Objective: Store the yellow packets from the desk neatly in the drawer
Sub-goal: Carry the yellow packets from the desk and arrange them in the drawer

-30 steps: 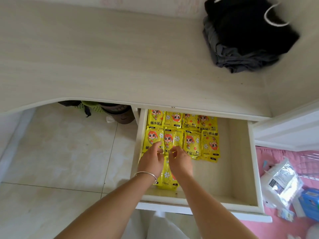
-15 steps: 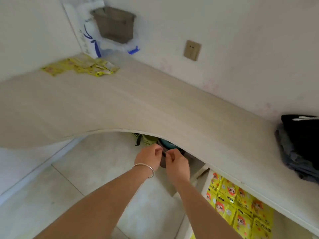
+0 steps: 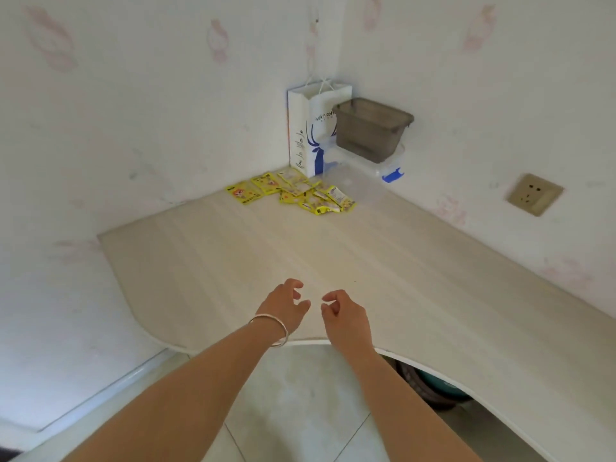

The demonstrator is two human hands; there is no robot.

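Several yellow packets lie in a loose heap at the far corner of the pale wooden desk. My left hand, with a silver bangle on the wrist, hovers over the desk's near edge, its fingers loosely curled and holding nothing. Beside it my right hand is also empty, fingers relaxed. Both hands are well short of the packets. The drawer is out of view.
A white paper bag stands in the corner behind the packets. To its right a grey plastic bin sits on a clear lidded box. A wall socket is at the right. Tiled floor lies below the desk's curved edge.
My hands have left the open drawer, where they touched packets, and risen over the desk. The view has swung left and up to the desk corner.
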